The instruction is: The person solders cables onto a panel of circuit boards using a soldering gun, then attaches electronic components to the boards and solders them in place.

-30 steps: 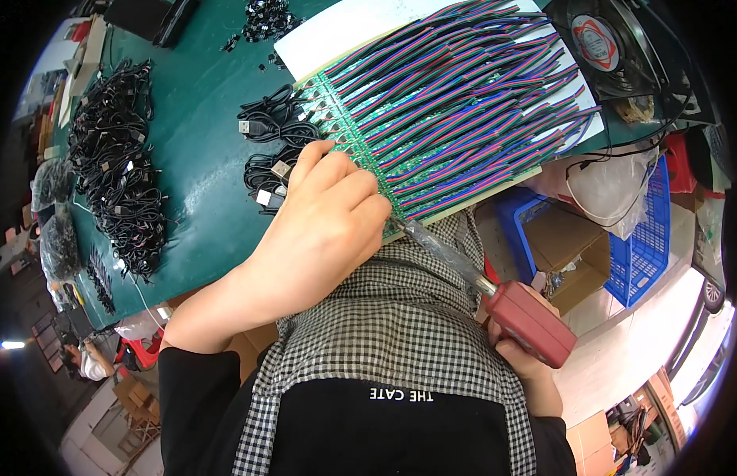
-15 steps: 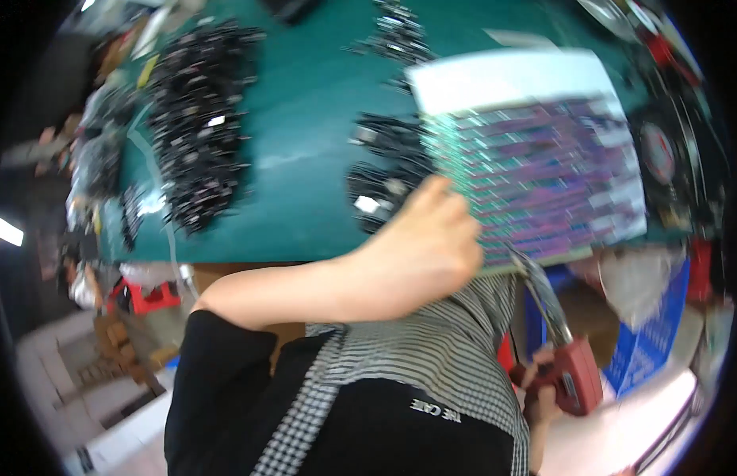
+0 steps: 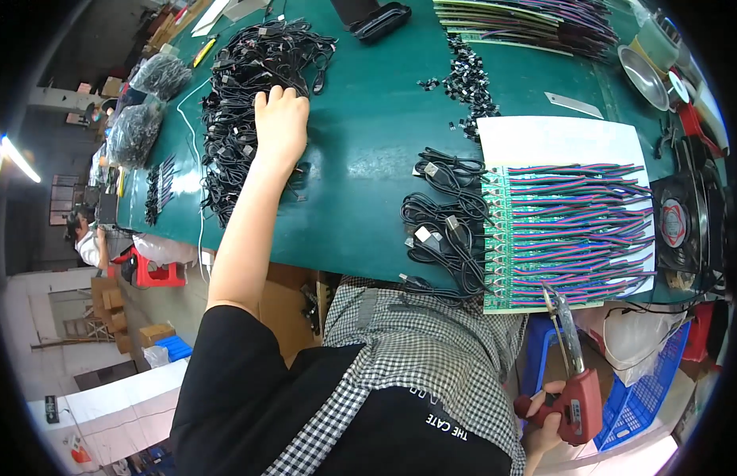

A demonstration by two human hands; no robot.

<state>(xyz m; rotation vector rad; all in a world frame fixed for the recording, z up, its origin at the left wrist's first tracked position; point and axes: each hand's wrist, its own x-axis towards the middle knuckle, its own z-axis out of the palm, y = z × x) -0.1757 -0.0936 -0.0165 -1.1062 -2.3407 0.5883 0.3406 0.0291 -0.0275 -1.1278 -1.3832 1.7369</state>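
My left hand (image 3: 282,127) is on the right side of a long pile of black USB cables (image 3: 229,131). Its fingers are curled down and the tips are hidden, so what they grip does not show. At the lower right, my right hand (image 3: 542,414) is wrapped round the handle of a red soldering gun (image 3: 582,406). The gun's tip points up at the near edge of a green circuit board panel (image 3: 497,238). Rows of multicoloured wires (image 3: 578,213) run rightward from the panel. Several coiled USB cables (image 3: 444,226) lie against its left side.
A white sheet (image 3: 558,141) lies under the panel. Small black connectors (image 3: 467,83) are scattered beyond it, near more wired strips (image 3: 527,24). A black fan (image 3: 676,222) stands at the right, a metal bowl (image 3: 643,77) behind it. Bagged bundles (image 3: 134,133) sit far left.
My left hand has moved from the panel's left edge, far and to the left, onto the cable pile. The view has shifted. My right hand still grips the soldering gun.
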